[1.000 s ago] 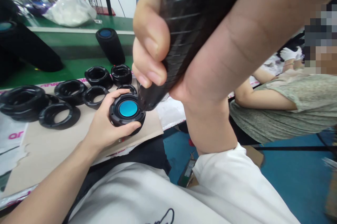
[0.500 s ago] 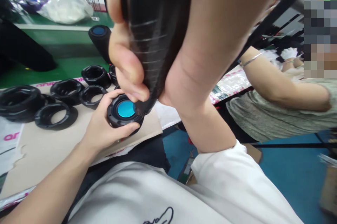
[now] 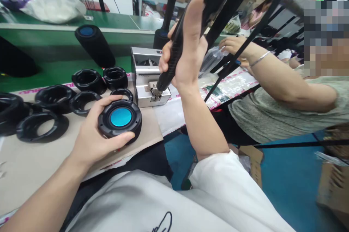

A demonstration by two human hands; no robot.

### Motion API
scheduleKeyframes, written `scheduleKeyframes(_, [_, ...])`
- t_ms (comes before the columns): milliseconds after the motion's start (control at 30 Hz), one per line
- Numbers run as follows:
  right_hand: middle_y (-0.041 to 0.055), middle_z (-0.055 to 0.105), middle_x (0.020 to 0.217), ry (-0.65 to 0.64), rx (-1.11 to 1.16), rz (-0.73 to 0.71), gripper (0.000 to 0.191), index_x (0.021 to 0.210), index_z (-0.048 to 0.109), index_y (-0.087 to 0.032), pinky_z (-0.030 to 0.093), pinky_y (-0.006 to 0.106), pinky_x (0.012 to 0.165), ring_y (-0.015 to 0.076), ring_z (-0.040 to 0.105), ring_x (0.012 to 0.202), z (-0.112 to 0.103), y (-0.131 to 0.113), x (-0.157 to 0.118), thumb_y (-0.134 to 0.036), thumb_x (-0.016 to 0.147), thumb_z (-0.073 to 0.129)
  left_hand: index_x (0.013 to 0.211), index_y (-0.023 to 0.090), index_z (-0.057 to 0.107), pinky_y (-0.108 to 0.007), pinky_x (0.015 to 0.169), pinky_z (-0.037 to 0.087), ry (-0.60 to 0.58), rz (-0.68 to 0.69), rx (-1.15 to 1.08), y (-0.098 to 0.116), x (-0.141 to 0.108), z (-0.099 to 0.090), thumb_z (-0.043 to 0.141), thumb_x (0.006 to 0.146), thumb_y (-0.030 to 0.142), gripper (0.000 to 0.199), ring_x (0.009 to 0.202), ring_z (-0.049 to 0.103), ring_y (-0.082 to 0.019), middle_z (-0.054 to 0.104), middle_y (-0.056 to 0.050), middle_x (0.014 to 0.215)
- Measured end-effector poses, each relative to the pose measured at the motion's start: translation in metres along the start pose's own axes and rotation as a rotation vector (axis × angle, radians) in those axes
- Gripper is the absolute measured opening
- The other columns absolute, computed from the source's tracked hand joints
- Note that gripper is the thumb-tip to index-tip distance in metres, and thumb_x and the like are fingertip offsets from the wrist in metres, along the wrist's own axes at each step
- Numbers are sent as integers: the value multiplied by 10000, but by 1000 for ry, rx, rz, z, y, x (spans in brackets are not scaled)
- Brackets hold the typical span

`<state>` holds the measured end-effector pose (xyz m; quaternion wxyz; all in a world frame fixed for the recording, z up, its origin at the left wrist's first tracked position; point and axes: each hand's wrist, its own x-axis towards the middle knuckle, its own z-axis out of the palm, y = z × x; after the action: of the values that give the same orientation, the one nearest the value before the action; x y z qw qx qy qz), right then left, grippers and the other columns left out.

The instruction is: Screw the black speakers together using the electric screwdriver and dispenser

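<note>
My left hand grips a round black speaker driver with a shiny blue centre, its face turned up. My right hand is wrapped around a black electric screwdriver, held upright. The screwdriver's tip rests in the screw slot of a silver screw feeder, on the far side of the cardboard. Several black plastic rings lie on the cardboard sheet beside my left hand. The underside of the driver is hidden.
A black cylindrical speaker lies on the green bench, below a plastic bag. To the right, a co-worker's arm reaches over plastic sheeting. Black hanging rods cross the space above.
My right hand has lifted the screwdriver off the driver and moved it to the far side, with its tip now at the silver feeder. My left hand still holds the driver.
</note>
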<state>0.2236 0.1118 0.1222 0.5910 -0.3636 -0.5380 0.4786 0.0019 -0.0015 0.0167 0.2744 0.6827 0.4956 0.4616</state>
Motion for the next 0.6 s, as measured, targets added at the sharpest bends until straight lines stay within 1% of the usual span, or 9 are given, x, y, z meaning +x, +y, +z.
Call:
scheduleKeyframes(67, [-72, 494, 591, 13, 85, -128, 656, 849, 518, -288, 375, 298, 467, 138, 465, 511, -1, 19, 3, -912, 823, 720, 1417, 250, 635, -482, 1145, 595, -1, -1, 9, 0, 0, 0, 933, 739, 451, 767, 1305, 725, -357, 729, -83, 1446])
scheduleKeyframes(100, [-94, 427, 551, 3, 126, -155, 662, 870, 529, -289, 335, 264, 441, 115, 446, 499, -1, 27, 5, -913, 811, 741, 1412, 249, 637, -483, 1145, 594, 2, 6, 9, 1, 0, 0, 932, 739, 451, 762, 1302, 727, -357, 733, -83, 1440])
scheduleKeyframes(200, [-123, 265, 519, -80, 171, -153, 645, 899, 523, -264, 285, 186, 428, 53, 442, 485, 1, 42, 12, -875, 865, 729, 1395, 247, 644, -477, 1156, 584, 17, 34, 5, 1, 1, 1, 934, 734, 448, 749, 1303, 729, -352, 745, -79, 1424])
scheduleKeyframes(300, [-127, 414, 551, -85, 110, -87, 732, 827, 479, -253, 371, 225, 423, 57, 455, 490, 2, 47, 12, -945, 800, 717, 1386, 240, 647, -479, 1145, 588, 18, 35, 7, 1, 2, 2, 940, 721, 449, 757, 1293, 738, -355, 752, -88, 1414])
scheduleKeyframes(367, [-102, 459, 543, -16, 65, -22, 807, 773, 454, -259, 336, 269, 384, 78, 406, 454, 5, 46, 7, -1031, 711, 681, 1385, 240, 647, -484, 1124, 601, 20, 17, 4, 1, 2, 1, 945, 704, 457, 774, 1280, 744, -359, 752, -92, 1416])
scheduleKeyframes(433, [-85, 448, 531, 65, 77, 1, 772, 765, 468, -258, 283, 285, 372, 92, 373, 421, 8, 36, -2, -1006, 760, 659, 1378, 239, 645, -489, 1112, 609, 20, -10, -11, 1, 2, 1, 956, 680, 467, 797, 1275, 745, -363, 752, -98, 1412])
scheduleKeyframes(500, [-84, 455, 541, 51, 173, -67, 618, 816, 502, -259, 284, 273, 385, 105, 377, 416, 13, 14, -10, -855, 933, 611, 1376, 230, 637, -491, 1123, 605, 4, -29, -35, 1, 3, 1, 966, 675, 467, 810, 1285, 740, -363, 750, -113, 1411])
scheduleKeyframes(567, [-80, 484, 565, -118, 302, -167, 452, 875, 535, -263, 371, 259, 426, 122, 422, 445, 19, -17, -17, -646, 1098, 447, 1377, 225, 634, -484, 1126, 605, -11, -19, -52, 1, 4, 0, 964, 687, 482, 807, 1291, 737, -360, 745, -123, 1407])
scheduleKeyframes(600, [-74, 484, 579, -215, 349, -165, 466, 866, 549, -254, 430, 251, 470, 120, 457, 464, 24, -34, -20, -535, 1153, 313, 1380, 225, 633, -477, 1122, 609, -17, -11, -56, 1, 4, 0, 958, 696, 494, 804, 1291, 737, -358, 741, -123, 1406])
